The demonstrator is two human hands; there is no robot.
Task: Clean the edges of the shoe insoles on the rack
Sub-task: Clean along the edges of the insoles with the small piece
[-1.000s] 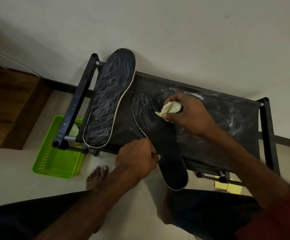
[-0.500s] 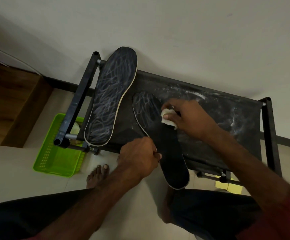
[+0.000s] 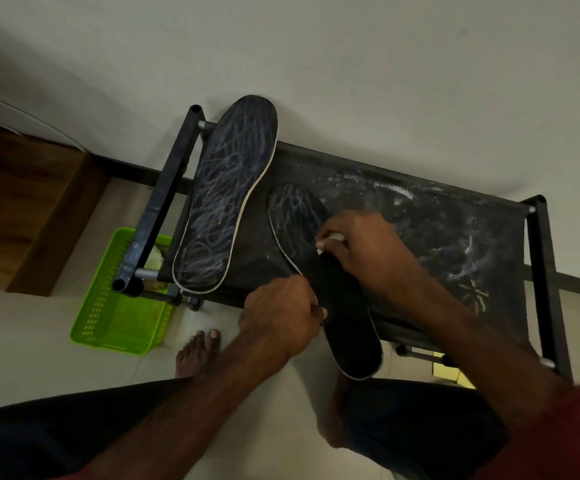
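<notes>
Insole [image 3: 347,306] overhangs rack [image 3: 420,237] front edge; left grip [image 3: 281,313] pinches its rim, right grip [image 3: 358,247] clenched round cloth [image 3: 336,236] mid-insole. Second insole [image 3: 226,195] at rack's left end.

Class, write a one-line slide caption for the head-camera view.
Left hand pinches the nearer insole at its edge on the black rack while the right hand presses a pale cloth onto it.
</notes>
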